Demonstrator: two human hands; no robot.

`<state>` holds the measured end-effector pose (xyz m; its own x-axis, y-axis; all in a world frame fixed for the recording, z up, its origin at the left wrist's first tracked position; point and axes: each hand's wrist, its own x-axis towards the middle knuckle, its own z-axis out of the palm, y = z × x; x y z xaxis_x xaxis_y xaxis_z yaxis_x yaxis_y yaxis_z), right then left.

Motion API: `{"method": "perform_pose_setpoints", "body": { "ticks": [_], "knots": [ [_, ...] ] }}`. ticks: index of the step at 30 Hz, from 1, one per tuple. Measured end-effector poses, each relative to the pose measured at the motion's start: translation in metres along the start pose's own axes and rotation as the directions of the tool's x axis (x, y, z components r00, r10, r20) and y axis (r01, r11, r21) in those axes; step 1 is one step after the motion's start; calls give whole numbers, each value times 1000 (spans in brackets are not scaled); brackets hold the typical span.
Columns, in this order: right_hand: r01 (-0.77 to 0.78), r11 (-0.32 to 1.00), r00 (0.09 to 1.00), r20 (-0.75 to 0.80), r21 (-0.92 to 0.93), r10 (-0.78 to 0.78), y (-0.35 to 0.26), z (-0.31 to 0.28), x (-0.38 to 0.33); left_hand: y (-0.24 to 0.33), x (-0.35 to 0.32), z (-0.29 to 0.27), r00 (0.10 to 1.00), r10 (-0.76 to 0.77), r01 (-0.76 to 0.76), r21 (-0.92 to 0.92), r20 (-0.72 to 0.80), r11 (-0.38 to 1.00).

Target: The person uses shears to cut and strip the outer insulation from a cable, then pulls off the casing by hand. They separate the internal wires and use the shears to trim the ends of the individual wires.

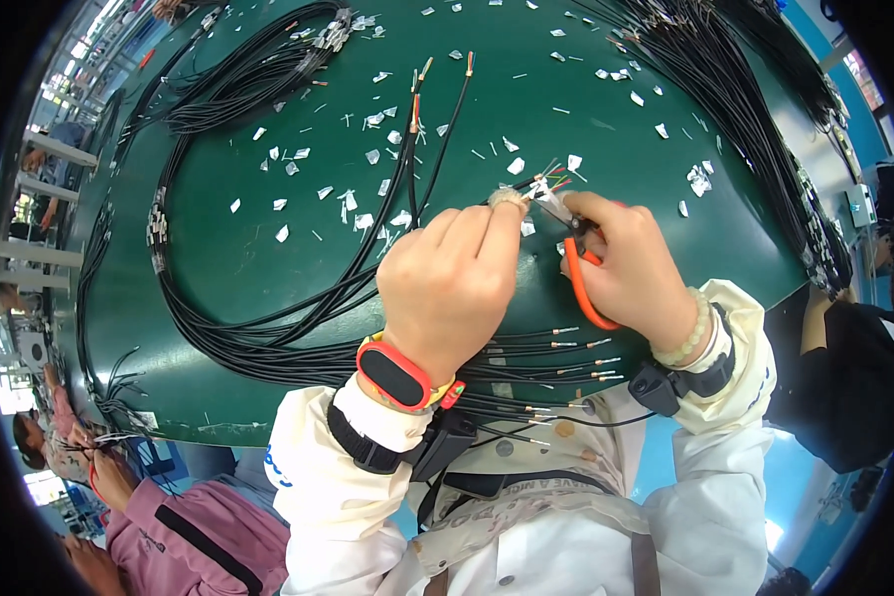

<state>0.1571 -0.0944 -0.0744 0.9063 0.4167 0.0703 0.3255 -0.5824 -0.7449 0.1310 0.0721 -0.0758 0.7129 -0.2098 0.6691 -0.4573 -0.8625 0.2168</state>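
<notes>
1. Risk, conductor damage: the scissors (578,260), orange-handled, have their blades right at the fanned coloured wires (551,182) at the cable end (512,198). Judged from this position, a cut set too deep or off-line would nick or sever a conductor rather than only its covering.
2. Risk, finger injury: the left hand's fingertips (507,204) pinch the cable end just beside the blade tips. Any slip of the blades toward the left would likely reach them.
3. Risk, contamination: white scraps (368,159) lie scattered over the green table (228,258). Further offcuts could fall among the finished black cables (268,338) and be carried along.
4. Left hand (447,283): back of the hand up, wrist bent over the table edge, fingers curled and closed firmly on the cable end; a red wristband (397,375) sits at the wrist.
5. Right hand (631,273): closed around the scissor handles, a bead bracelet (690,328) at the wrist. Whether the blades are apart or together cannot be told; the hand hides them.
6. Location: the cable end sits between both hands, above the table's near centre.
</notes>
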Motion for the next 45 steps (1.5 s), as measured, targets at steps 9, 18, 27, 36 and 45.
{"method": "perform_pose_setpoints", "body": {
  "ticks": [9,18,27,36,45],
  "knots": [
    [148,981,975,-182,125,-124,-13,-9,-3,3,-2,-6,930,-341,349,-633,142,690],
    [152,979,988,51,-135,-147,-14,-1,-5,3,-5,-10,905,-338,417,-690,257,591],
    [165,979,985,63,-119,-159,-9,2,-2,0,-3,-12,918,-239,395,-662,318,637],
    [155,974,988,31,-163,-152,-8,4,-4,0,-6,-9,947,-227,320,-620,227,716],
    [187,960,979,-34,-210,-199,-8,5,-6,-1,-7,-8,951,-221,309,-604,218,734]
  ]
}}
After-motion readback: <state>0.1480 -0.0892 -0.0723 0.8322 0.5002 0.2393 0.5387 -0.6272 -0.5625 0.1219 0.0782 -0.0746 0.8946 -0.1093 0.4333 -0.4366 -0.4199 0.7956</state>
